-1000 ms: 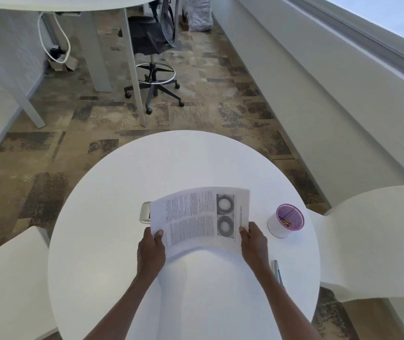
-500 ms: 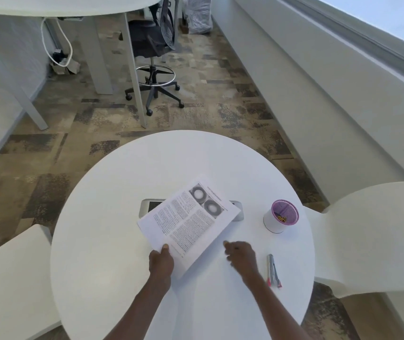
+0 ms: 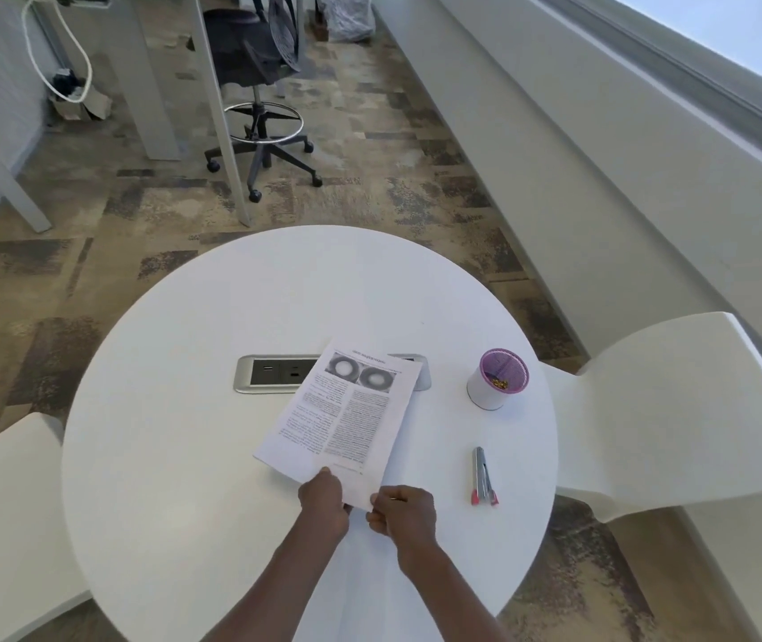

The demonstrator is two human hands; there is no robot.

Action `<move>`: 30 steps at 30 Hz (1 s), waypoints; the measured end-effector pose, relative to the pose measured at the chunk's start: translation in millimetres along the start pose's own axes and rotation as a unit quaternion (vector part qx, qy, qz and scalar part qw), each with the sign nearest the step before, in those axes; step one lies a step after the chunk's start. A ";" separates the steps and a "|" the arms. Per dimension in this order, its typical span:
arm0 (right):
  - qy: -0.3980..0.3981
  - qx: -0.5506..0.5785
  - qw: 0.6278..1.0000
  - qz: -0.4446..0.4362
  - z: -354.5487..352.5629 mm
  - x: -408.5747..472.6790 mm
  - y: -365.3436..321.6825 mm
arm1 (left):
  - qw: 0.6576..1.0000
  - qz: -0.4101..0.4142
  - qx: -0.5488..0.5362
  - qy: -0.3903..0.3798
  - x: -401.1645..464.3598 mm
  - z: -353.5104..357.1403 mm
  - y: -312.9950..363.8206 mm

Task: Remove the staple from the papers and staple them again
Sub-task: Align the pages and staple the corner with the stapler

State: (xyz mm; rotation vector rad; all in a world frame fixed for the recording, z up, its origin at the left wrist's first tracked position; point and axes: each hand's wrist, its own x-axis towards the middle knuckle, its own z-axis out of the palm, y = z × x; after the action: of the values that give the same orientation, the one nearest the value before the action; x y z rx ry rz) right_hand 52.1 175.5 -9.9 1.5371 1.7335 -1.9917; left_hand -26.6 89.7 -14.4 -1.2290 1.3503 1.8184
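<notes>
The printed papers (image 3: 344, 417) lie on the round white table (image 3: 175, 456), turned so the text is upside down to me, with two ring pictures at the far end. My left hand (image 3: 323, 505) pinches the near edge of the papers. My right hand (image 3: 404, 509) grips the near right corner beside it. The staple itself is too small to see. A small stapler (image 3: 483, 477) with pink ends lies on the table to the right of my hands, apart from them.
A white cup with a purple mesh rim (image 3: 498, 377) holds small gold clips at the right. A silver power outlet panel (image 3: 277, 373) sits in the table, partly under the papers. White chairs (image 3: 671, 410) flank the table. An office chair (image 3: 258, 76) stands beyond.
The papers were held up in both hands, then laid on the table and rotated. My right hand let go, then came back to the near corner beside my left hand.
</notes>
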 end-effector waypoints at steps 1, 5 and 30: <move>0.016 0.005 1.000 -0.003 -1.7 -1.5 0.8 | 1.000 -0.008 -0.008 -0.007 -0.8 -0.8 -2.3; 0.054 0.001 0.998 -0.022 -5.1 -0.9 7.5 | 0.999 -0.013 -0.030 -0.027 -8.9 -6.9 -10.2; 0.089 -0.165 0.972 -0.143 -54.0 7.7 17.2 | 0.997 0.006 0.028 -0.066 -39.6 -25.3 -56.5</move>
State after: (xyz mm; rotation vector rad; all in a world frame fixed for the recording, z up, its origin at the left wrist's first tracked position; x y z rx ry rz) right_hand 91.8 215.7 -19.2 1.4561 2.3340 -1.5919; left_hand 46.3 88.4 -4.7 -1.0555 1.3285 1.8239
